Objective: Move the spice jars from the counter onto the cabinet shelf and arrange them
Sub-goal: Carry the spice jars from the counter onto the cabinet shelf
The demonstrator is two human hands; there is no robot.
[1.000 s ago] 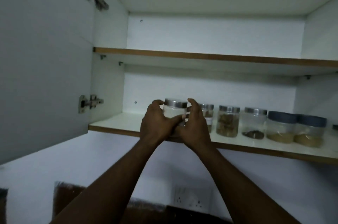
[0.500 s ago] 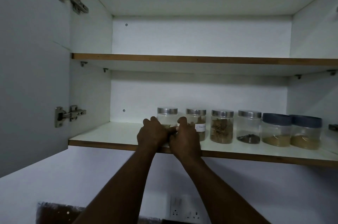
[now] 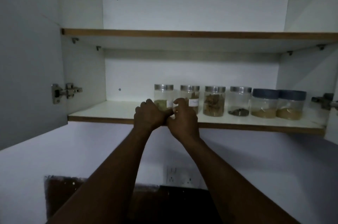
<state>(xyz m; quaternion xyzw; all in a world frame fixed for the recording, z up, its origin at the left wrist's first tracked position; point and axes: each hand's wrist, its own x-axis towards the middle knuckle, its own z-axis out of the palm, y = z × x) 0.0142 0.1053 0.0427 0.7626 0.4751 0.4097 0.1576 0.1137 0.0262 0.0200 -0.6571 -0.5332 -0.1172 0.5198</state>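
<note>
A row of spice jars stands on the lower cabinet shelf (image 3: 102, 112). The leftmost, a clear jar with a silver lid (image 3: 163, 92) and green-brown contents, is upright on the shelf. My left hand (image 3: 149, 115) wraps its lower left side. My right hand (image 3: 183, 118) has its thumb and curled fingers against its lower right side, partly covering the labelled jar (image 3: 191, 94) beside it. Further right stand a jar of brown pieces (image 3: 214, 101), a nearly empty jar (image 3: 239, 101) and two blue-lidded jars (image 3: 265, 103) (image 3: 290, 104) holding tan powder.
The upper shelf (image 3: 182, 33) shows nothing on it. The left cabinet door (image 3: 27, 59) hangs open, with a hinge (image 3: 64, 92) at shelf height. Another hinge (image 3: 323, 100) sits at the right. Bare shelf lies left of the jars. A wall socket (image 3: 180, 177) sits below.
The silver-lidded jar was lowered from above the shelf edge and set down left of the row. Both hands slid down to its base, and the view tilted up.
</note>
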